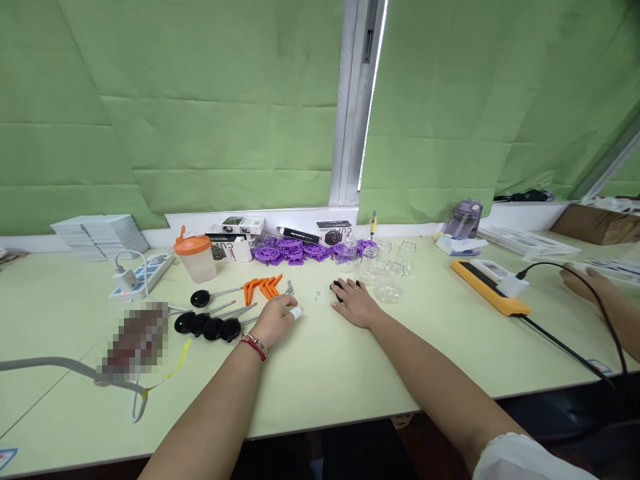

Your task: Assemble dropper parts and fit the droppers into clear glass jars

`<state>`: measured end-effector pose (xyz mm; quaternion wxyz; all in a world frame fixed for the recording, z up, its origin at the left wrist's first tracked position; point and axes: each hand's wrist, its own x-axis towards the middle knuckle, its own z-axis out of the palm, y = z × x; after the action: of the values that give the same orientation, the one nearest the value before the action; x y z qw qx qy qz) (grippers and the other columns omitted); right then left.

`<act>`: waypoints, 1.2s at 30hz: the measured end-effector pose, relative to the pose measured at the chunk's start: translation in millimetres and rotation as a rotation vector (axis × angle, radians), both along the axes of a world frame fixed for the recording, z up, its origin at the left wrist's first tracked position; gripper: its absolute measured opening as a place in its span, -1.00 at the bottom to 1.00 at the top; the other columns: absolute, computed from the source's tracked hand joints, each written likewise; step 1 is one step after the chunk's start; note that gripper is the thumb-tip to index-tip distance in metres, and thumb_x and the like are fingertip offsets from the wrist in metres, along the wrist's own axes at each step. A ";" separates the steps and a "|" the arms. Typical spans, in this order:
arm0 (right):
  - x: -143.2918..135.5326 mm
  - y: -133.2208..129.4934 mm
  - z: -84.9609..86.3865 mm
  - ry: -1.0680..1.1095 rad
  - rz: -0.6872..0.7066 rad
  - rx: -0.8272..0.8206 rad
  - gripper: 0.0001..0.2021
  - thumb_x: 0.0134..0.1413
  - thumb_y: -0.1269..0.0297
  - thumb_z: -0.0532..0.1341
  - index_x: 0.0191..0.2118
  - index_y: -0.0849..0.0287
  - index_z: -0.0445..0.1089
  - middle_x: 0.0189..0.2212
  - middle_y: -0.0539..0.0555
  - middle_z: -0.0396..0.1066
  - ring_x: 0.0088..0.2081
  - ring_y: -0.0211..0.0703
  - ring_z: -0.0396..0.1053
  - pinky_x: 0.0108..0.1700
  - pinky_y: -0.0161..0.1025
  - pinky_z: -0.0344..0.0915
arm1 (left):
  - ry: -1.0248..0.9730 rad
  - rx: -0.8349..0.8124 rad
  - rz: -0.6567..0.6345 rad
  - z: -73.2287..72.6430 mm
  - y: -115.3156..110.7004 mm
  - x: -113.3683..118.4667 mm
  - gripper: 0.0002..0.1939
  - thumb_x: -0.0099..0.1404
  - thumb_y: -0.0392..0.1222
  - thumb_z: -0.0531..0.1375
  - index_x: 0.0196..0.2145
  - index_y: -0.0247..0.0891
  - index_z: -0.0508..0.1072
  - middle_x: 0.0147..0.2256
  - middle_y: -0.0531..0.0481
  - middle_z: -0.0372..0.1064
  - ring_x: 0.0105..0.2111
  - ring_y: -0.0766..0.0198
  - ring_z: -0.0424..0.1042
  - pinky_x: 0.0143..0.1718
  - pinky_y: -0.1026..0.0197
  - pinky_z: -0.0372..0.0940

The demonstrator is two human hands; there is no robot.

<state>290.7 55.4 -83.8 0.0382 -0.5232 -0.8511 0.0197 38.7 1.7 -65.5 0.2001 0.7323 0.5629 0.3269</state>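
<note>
My left hand (275,321) rests on the pale table with fingers loosely bent, the thumb apart from the index finger. A white wrap (296,313) covers one of its digits. Just beyond its fingertips are small metal pieces (290,287), and I make out nothing held. Orange angled arms (260,288) and black round discs on metal rods (214,329) lie to its left. My right hand (356,303) is palm down with fingers spread over small black pieces (338,287), partly hidden beneath the fingertips. Tiny bits (317,295) sit between both hands.
Purple plastic parts (290,252) are heaped at the back, before cup holder boxes (334,233). Clear cups (387,290) stand right of them. An orange-lidded cup (195,257) and power strip (155,273) are left; an orange power strip (487,290) and another person's hand (587,283) are right.
</note>
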 end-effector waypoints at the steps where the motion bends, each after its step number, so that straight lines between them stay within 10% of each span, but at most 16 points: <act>1: -0.1 0.2 -0.4 -0.003 -0.003 0.002 -0.32 0.19 -0.16 -0.28 0.34 0.05 -0.20 0.35 0.12 -0.27 0.32 0.16 -0.26 0.25 0.11 -0.33 | 0.000 0.002 -0.002 0.1 -0.1 0.0 -0.78 0.14 -0.10 0.11 -0.32 -0.26 0.43 -0.27 -0.07 0.43 -0.27 0.15 0.39 -0.19 0.12 0.28; 12: -0.7 -2.0 -7.6 0.035 -0.019 0.189 -0.32 0.20 -0.13 -0.22 0.35 0.05 -0.26 0.36 0.10 -0.41 0.34 0.15 -0.42 0.27 0.15 -0.40 | 0.139 0.113 0.001 2.0 1.8 -5.2 -0.81 0.17 -0.14 0.10 -0.31 -0.25 0.45 -0.27 -0.09 0.43 -0.23 0.12 0.38 -0.18 0.10 0.26; 19: -1.4 -4.8 -5.4 0.040 -0.018 0.216 -0.34 0.21 -0.08 -0.17 0.35 0.08 -0.25 0.36 0.11 -0.44 0.34 0.13 -0.43 0.28 0.12 -0.39 | 0.443 0.286 0.232 46.8 -13.2 -21.7 -0.77 0.20 -0.24 0.02 -0.31 -0.26 0.47 -0.28 -0.16 0.44 -0.20 0.04 0.36 -0.16 0.07 0.22; 24: -1.3 -4.8 -4.1 0.043 -0.020 0.191 -0.33 0.21 -0.10 -0.18 0.35 0.08 -0.25 0.36 0.10 -0.46 0.34 0.13 -0.44 0.28 0.12 -0.41 | 0.687 0.053 0.449 71.5 -32.1 -53.8 -0.68 0.15 -0.28 -0.02 -0.23 -0.31 0.47 -0.25 -0.26 0.45 -0.21 -0.07 0.39 -0.28 0.04 0.22; 36: -0.4 -3.7 -4.1 0.090 -0.011 0.155 -0.33 0.21 -0.09 -0.18 0.35 0.10 -0.22 0.36 0.12 -0.46 0.34 0.14 -0.43 0.27 0.12 -0.42 | 0.876 -0.159 0.381 52.8 -41.1 -76.9 -0.66 0.12 -0.38 -0.03 -0.27 -0.26 0.49 -0.30 -0.24 0.49 -0.22 -0.05 0.42 -0.23 0.00 0.18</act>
<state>290.2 51.7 -87.8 0.1171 -0.5220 -0.8445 -0.0230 -38.2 -39.4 -12.6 -0.0639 0.6675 0.7414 -0.0253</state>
